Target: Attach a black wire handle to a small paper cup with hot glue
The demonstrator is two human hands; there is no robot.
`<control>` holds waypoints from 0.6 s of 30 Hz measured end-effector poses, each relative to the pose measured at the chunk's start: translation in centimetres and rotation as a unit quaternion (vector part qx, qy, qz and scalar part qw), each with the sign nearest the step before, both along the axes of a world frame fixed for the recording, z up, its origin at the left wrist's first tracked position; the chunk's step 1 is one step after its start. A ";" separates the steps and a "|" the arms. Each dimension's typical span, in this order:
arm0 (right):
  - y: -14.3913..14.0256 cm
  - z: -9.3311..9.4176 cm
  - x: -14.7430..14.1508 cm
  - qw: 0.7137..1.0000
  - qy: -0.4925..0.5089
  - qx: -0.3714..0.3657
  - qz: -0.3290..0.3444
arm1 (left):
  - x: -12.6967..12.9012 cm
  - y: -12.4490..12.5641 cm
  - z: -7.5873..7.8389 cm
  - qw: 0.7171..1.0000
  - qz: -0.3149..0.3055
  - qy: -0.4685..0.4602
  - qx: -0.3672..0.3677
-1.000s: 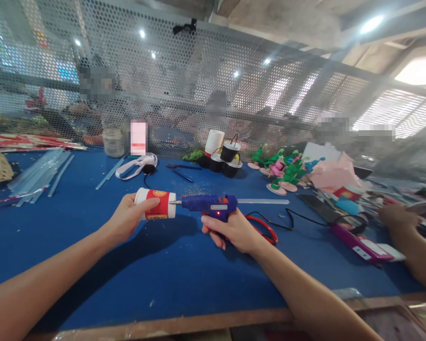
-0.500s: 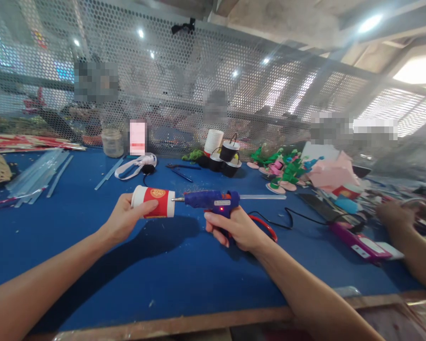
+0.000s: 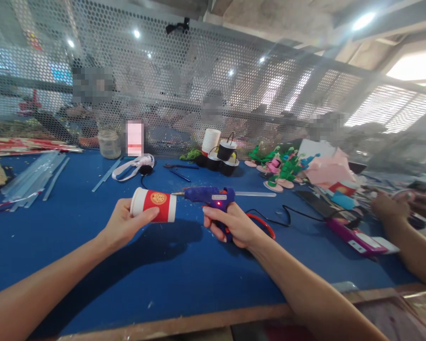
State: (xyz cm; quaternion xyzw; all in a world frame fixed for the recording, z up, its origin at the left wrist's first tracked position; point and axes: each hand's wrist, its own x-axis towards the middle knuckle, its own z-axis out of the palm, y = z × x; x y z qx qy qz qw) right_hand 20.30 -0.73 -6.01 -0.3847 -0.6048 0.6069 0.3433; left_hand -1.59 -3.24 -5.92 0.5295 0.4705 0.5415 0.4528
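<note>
Head view: your left hand grips the red-and-white paper cup on its side above the blue table, long axis left-right, open mouth facing right. Your right hand is closed on the blue glue gun, nozzle pointing left at the cup's mouth. Bare table lies toward the near edge; black pots and a co-worker's hand stand well apart.
</note>
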 end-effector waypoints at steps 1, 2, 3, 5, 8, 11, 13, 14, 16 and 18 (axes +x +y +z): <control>0.0 -0.1 0.0 1.000 -0.001 0.004 0.000 | 0.0 0.1 -0.1 1.000 0.000 -0.012 -0.006; -0.1 -0.1 0.0 1.000 -0.003 0.010 0.001 | -0.1 0.3 -0.1 1.000 0.000 -0.024 -0.012; -0.2 -0.1 0.0 1.000 -0.008 0.019 0.001 | -0.1 0.4 -0.2 0.999 -0.001 -0.037 -0.019; -0.4 -0.1 0.0 0.999 -0.024 0.043 0.002 | -0.1 0.6 -0.3 0.998 0.000 -0.060 -0.032; -0.7 0.0 0.0 0.995 -0.059 0.078 0.005 | 0.0 0.8 -0.2 0.995 0.010 -0.082 -0.048; -0.9 0.2 0.0 0.990 -0.100 0.104 0.005 | 0.1 0.9 -0.1 0.993 0.013 -0.104 -0.061; -1.0 0.3 -0.1 0.987 -0.119 0.111 0.006 | 0.2 0.9 0.0 0.990 0.007 -0.122 -0.069; -1.1 0.3 -0.1 0.986 -0.125 0.110 0.007 | 0.2 1.0 0.0 0.989 0.005 -0.129 -0.072; -1.1 0.2 -0.2 0.986 -0.129 0.106 0.008 | 0.2 1.0 0.1 0.987 0.005 -0.142 -0.076; -1.1 0.2 -0.2 0.987 -0.128 0.101 0.012 | 0.2 1.0 0.1 0.986 0.005 -0.149 -0.079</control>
